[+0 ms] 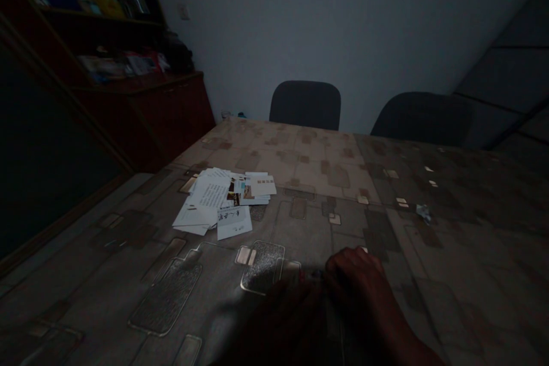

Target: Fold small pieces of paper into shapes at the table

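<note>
Low in the head view, my right hand (358, 280) bends over the patterned tablecloth (326, 151), its fingers curled inward. Deep shadow covers my left hand (291, 311), whose fingers point toward the right one. A small item (312, 276) with a reddish end and a paler part shows between the two hands at the fingertips. Its kind is too dark and too covered to tell. Both hands seem closed about it, close to the table surface. Beyond them to the left lies a loose pile of printed cards and papers (210, 200).
A crumpled scrap (423, 213) lies on the table at the right. Two dark chairs, one at the middle (305, 104) and one at the right (422, 117), stand behind the far edge. A wooden cabinet (167, 111) with filled shelves is at the left. The room is dim.
</note>
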`<state>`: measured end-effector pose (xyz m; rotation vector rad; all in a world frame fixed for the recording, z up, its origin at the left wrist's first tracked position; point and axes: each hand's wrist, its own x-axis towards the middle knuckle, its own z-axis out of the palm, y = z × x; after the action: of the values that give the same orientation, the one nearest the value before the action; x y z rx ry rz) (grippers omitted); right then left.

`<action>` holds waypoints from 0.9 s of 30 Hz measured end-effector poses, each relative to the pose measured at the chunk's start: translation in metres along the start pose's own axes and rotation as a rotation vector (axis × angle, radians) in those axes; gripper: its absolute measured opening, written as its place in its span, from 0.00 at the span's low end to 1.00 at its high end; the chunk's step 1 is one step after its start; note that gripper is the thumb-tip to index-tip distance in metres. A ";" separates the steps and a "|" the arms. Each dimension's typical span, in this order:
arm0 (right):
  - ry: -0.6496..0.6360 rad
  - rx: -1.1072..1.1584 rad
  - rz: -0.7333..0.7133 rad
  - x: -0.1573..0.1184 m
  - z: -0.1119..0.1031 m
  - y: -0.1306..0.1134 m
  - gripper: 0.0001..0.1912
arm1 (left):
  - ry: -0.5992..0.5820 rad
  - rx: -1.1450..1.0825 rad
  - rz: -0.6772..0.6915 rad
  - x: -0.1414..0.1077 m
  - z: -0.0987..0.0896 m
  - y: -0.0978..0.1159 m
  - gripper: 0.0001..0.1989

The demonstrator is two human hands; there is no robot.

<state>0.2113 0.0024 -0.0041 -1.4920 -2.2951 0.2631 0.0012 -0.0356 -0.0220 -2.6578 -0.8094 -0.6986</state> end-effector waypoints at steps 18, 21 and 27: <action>-0.005 0.025 0.065 0.001 0.002 0.003 0.06 | 0.003 -0.021 0.023 0.001 0.003 0.000 0.14; 0.003 0.088 0.026 -0.003 -0.005 0.005 0.09 | 0.013 -0.018 0.027 0.002 0.006 -0.001 0.13; 0.049 0.094 -0.335 -0.030 -0.018 0.018 0.10 | 0.025 -0.042 0.016 0.000 0.011 -0.001 0.14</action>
<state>0.2447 -0.0186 -0.0009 -1.0359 -2.4082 0.2325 0.0046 -0.0303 -0.0316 -2.6839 -0.7743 -0.7519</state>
